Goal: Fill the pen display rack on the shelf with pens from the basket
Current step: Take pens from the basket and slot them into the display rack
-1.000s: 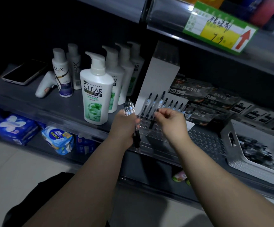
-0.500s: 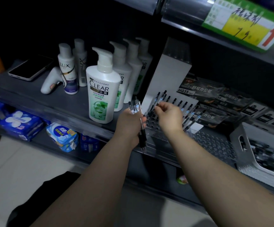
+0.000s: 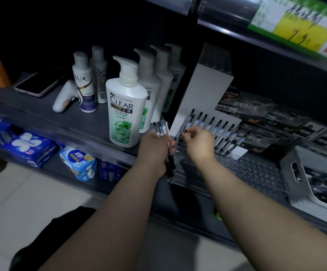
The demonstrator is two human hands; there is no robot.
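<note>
A clear plastic pen display rack [image 3: 252, 171] with rows of round holes lies on the shelf, with several black-capped pens [image 3: 215, 128] standing in its back rows. My left hand [image 3: 154, 151] grips a bundle of pens [image 3: 161, 130], their tips sticking out below the fist. My right hand [image 3: 198, 142] pinches a single pen [image 3: 184, 128] at the rack's left end, over the holes there. The grey basket [image 3: 295, 169] with more pens inside sits at the far right of the shelf.
Shampoo pump bottles [image 3: 126, 106], two small Lux bottles [image 3: 84, 89], a white handheld device [image 3: 63, 96] and a phone [image 3: 41, 81] stand left of the rack. Dark stationery boxes [image 3: 256, 114] lie behind it. Blue packets [image 3: 31, 147] fill the lower shelf. An upper shelf edge with a price tag [image 3: 299, 30] overhangs.
My right hand has shifted left along the rack with its pen, towards the left end. The left hand stays beside it with the bundle. The view has drifted slightly.
</note>
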